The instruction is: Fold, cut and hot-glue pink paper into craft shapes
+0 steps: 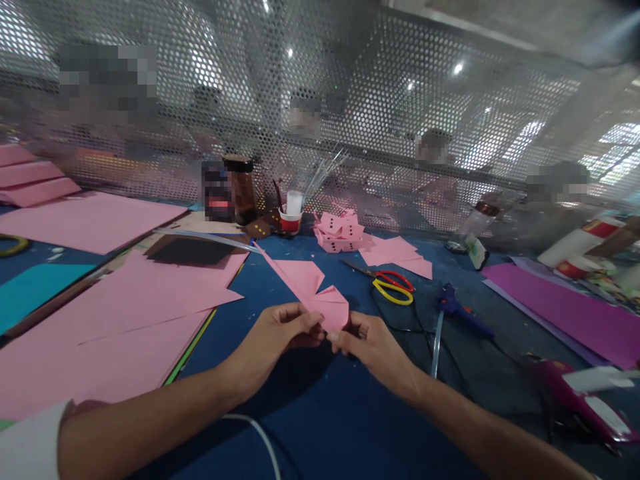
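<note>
Both my hands meet at the middle of the view over a blue table. Between them they hold a long folded pink paper strip that runs up and to the left to a narrow tip. My left hand pinches the strip's near end from the left with curled fingers. My right hand pinches the same end from the right, thumb and fingers pressed on the fold.
Large pink sheets lie left. Scissors with red and yellow handles and a blue glue gun lie right. Small pink folded pieces, a red cup and a dark jar stand before a perforated metal screen. Purple paper lies far right.
</note>
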Demonstrator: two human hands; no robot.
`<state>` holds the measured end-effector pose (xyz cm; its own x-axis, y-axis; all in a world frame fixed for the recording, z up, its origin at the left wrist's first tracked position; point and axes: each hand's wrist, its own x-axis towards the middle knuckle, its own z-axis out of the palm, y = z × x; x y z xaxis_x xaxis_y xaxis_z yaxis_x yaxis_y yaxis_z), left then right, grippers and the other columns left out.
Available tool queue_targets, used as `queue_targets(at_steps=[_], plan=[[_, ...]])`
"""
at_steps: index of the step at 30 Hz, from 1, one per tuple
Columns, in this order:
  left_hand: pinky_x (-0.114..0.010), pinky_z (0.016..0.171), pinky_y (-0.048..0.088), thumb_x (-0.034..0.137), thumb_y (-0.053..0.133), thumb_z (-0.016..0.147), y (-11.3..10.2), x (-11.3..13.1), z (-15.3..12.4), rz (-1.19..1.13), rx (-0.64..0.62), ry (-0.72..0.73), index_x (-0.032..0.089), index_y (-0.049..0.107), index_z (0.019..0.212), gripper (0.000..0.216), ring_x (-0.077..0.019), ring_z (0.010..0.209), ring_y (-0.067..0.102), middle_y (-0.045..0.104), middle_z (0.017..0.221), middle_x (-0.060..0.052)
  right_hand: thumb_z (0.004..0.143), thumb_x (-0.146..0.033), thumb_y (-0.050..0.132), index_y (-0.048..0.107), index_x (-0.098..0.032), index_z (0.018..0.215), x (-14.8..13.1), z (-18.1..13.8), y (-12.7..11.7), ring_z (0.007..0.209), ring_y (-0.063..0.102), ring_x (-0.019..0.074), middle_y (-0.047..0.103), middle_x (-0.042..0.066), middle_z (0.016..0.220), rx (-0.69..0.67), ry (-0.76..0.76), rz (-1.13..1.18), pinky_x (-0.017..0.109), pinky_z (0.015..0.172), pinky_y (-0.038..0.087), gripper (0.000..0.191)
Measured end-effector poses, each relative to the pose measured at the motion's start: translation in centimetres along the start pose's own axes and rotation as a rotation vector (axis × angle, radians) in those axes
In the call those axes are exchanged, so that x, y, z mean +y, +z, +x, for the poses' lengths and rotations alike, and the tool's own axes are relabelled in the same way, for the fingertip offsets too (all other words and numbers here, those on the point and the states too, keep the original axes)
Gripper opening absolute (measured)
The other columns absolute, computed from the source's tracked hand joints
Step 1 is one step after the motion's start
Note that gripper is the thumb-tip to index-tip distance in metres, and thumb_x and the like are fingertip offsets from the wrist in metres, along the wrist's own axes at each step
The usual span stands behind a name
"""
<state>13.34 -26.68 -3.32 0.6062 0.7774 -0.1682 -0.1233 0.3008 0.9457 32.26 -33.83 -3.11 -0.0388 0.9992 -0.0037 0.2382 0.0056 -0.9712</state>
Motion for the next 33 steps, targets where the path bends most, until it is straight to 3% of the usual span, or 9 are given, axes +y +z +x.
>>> queue_targets(at_steps=[7, 15, 19, 22, 28, 33], plan=[[-0.032, 0.082, 0.057, 0.042, 0.075, 0.085, -0.19, 0.03, 0.02, 0.06, 0.01, 0.011, 0.014, 0.073, 0.078, 0.028, -0.0181, 0.079, 0.067, 0.073, 0.08, -0.006, 0.096, -0.034, 0.058, 0.073, -0.016, 0.085, -0.02, -0.05, -0.02, 0.066, 0.058, 0.0123, 0.073, 0.003, 0.077, 0.019, 0.01, -0.073, 0.023, 0.062, 0.043, 0.026], [-0.033, 0.083, 0.057, 0.042, 0.075, 0.084, 0.02, 0.42, -0.16, 0.048, 0.001, 0.006, 0.015, 0.073, 0.077, 0.028, -0.0191, 0.079, 0.069, 0.074, 0.08, -0.006, 0.102, -0.038, 0.047, 0.076, -0.016, 0.085, -0.57, -0.19, -0.15, 0.069, 0.063, 0.0127, 0.075, 0.004, 0.078, -0.025, -0.041, 0.029, 0.024, 0.067, 0.046, 0.04], [-0.032, 0.081, 0.056, 0.042, 0.075, 0.084, -0.06, 0.49, -0.15, 0.061, 0.005, 0.023, 0.015, 0.073, 0.078, 0.028, -0.0188, 0.078, 0.068, 0.073, 0.079, -0.005, 0.102, -0.039, 0.048, 0.075, -0.015, 0.089, -0.49, -0.15, -0.01, 0.068, 0.062, 0.0121, 0.075, 0.004, 0.08, -0.014, -0.043, 0.011, 0.023, 0.067, 0.047, 0.038], [-0.032, 0.081, 0.057, 0.042, 0.076, 0.082, -0.11, 0.45, -0.13, 0.08, 0.03, 0.032, 0.015, 0.075, 0.077, 0.027, -0.0188, 0.077, 0.068, 0.073, 0.078, -0.005, 0.096, -0.039, 0.06, 0.073, -0.015, 0.091, -0.23, -0.12, 0.2, 0.065, 0.06, 0.0115, 0.074, 0.003, 0.081, 0.02, -0.014, -0.039, 0.022, 0.061, 0.045, 0.028], [-0.032, 0.081, 0.056, 0.042, 0.078, 0.08, 0.19, 0.54, -0.26, 0.09, 0.005, 0.009, 0.015, 0.078, 0.078, 0.026, -0.0193, 0.077, 0.069, 0.076, 0.079, -0.006, 0.091, -0.026, 0.063, 0.071, -0.016, 0.089, -0.17, -0.37, 0.39, 0.066, 0.061, 0.0128, 0.072, 0.002, 0.076, 0.054, -0.002, -0.133, 0.022, 0.061, 0.045, 0.014], [-0.03, 0.078, 0.056, 0.042, 0.079, 0.078, 0.5, 0.84, -0.38, 0.156, 0.016, 0.024, 0.016, 0.078, 0.076, 0.026, -0.0194, 0.076, 0.069, 0.076, 0.075, -0.005, 0.093, -0.035, 0.063, 0.073, -0.015, 0.087, -0.22, -0.31, 0.3, 0.064, 0.06, 0.0124, 0.073, 0.002, 0.077, -0.031, 0.016, -0.097, 0.022, 0.059, 0.045, 0.023]])
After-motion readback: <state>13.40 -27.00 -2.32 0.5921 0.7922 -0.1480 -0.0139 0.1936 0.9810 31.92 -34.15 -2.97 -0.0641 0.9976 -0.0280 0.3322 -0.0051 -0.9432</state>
